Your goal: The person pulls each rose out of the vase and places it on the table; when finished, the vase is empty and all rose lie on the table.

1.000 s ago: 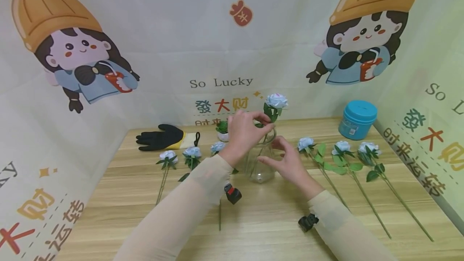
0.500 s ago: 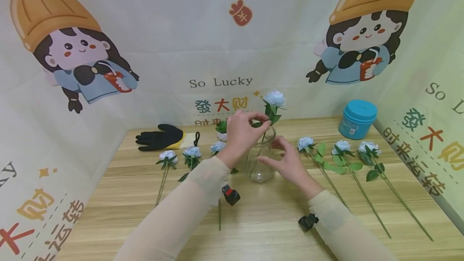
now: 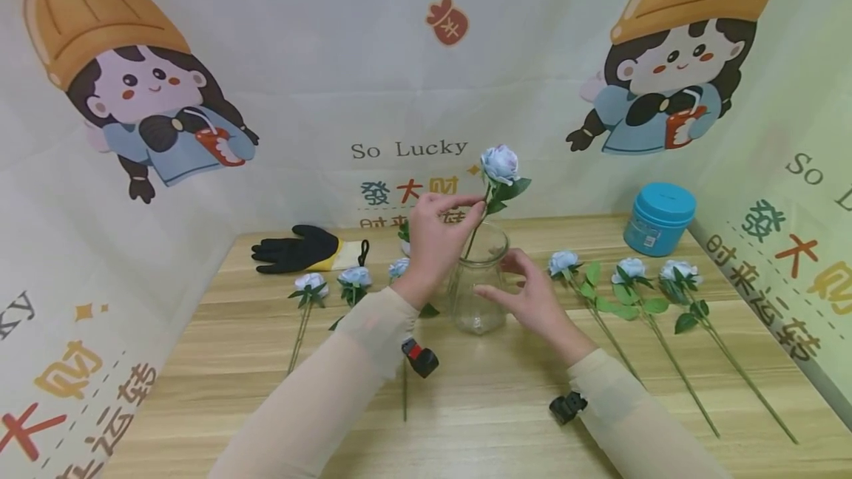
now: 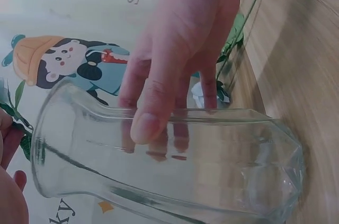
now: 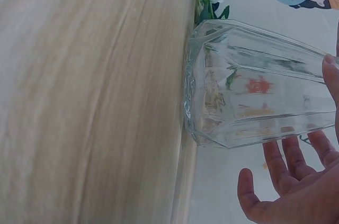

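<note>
A pale blue artificial rose (image 3: pixel 499 164) with green leaves stands above the mouth of a clear glass vase (image 3: pixel 478 309). My left hand (image 3: pixel 439 239) pinches its stem just under the leaves. The stem slants down through the vase, as the left wrist view shows. My right hand (image 3: pixel 535 305) holds the vase from its right side, with the thumb (image 4: pixel 147 126) across the front and the other fingers curved round the side and back. The vase is upright, its base on the wooden table. In the right wrist view, fingers (image 5: pixel 296 163) of the right hand lie along the glass.
Several blue roses lie on the table, among them a left rose (image 3: pixel 310 287) and a right rose (image 3: pixel 679 272). A black work glove (image 3: pixel 296 250) and a blue tub (image 3: pixel 659 219) stand at the back. A small potted plant (image 3: pixel 404 239) is partly hidden behind the left hand.
My left hand has risen slightly and shifted left, lifting the rose higher above the vase mouth and tilting it. My right hand and the vase have stayed in place.
</note>
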Tool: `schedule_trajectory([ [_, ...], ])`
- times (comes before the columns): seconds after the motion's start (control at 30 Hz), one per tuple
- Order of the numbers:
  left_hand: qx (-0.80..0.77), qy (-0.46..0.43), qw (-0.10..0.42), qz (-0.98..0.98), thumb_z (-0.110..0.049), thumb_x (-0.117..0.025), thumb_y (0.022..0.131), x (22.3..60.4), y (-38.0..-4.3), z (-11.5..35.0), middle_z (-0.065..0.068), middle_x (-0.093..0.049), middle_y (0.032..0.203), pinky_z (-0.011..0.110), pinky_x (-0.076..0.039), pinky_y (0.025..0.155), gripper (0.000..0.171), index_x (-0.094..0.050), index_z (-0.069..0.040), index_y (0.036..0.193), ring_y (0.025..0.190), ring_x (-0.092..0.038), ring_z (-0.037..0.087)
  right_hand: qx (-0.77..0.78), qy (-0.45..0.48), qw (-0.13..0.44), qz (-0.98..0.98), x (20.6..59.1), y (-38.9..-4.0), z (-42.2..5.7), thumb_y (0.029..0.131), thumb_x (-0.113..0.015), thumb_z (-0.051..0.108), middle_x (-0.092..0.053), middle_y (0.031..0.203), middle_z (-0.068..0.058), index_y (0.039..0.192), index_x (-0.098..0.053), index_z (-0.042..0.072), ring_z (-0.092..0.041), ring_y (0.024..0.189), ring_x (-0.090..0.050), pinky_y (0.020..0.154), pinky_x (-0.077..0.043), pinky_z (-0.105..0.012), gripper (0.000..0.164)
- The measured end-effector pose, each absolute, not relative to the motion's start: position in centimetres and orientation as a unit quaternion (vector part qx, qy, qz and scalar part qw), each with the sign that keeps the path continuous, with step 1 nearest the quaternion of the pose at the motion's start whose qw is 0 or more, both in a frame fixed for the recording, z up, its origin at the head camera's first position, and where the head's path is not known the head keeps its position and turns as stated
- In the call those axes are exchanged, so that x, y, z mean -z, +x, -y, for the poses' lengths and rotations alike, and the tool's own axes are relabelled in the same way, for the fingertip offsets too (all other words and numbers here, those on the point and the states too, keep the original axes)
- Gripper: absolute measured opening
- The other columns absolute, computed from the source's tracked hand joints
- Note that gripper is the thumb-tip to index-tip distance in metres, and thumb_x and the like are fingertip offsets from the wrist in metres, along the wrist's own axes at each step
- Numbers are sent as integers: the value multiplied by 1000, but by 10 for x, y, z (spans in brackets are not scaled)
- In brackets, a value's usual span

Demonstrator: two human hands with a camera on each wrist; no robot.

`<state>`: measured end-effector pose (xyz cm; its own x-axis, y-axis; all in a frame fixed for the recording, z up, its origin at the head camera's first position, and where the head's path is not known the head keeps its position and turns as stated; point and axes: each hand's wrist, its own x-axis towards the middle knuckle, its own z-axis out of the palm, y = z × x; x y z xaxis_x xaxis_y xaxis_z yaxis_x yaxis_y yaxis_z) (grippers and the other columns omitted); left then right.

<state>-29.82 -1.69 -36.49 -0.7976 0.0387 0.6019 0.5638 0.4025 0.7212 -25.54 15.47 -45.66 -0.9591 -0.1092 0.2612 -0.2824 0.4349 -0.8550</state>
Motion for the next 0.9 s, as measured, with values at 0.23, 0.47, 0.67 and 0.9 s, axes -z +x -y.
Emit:
schedule_trajectory([
  [0.23, 539, -212, 276, 767, -22, -79, 93, 360, -299, 26, 2, -80, 109, 29, -46, 86, 14, -83, -15, 104, 100, -59, 22, -519, 115, 84, 843, 456, -256, -155, 84, -87, 31, -63, 136, -17, 133, -56, 8, -37, 131, -57, 111, -47, -59, 63],
  [0.47, 571, -223, 252, 749, -19, -78, 94, 360, -296, 36, 5, -79, 101, 22, -46, 67, 12, -82, -12, 103, 86, -61, 17, -520, 112, 79, 843, 457, -256, -154, 84, -87, 31, -63, 137, -16, 134, -55, 8, -37, 132, -57, 112, -46, -59, 63],
  [0.67, 584, -219, 259, 737, -18, -76, 95, 354, -294, 45, 8, -77, 104, 20, -42, 63, 15, -79, -7, 105, 84, -58, 11, -525, 115, 80, 840, 458, -256, -153, 84, -88, 29, -64, 135, -15, 132, -57, 9, -37, 131, -57, 112, -47, -59, 61],
  [0.9, 611, -217, 265, 713, -15, -72, 98, 343, -292, 54, 15, -74, 100, 21, -44, 71, 17, -73, -1, 106, 84, -54, 9, -523, 109, 81, 841, 459, -256, -154, 82, -88, 32, -65, 133, -13, 131, -58, 11, -35, 130, -57, 112, -47, -57, 62],
])
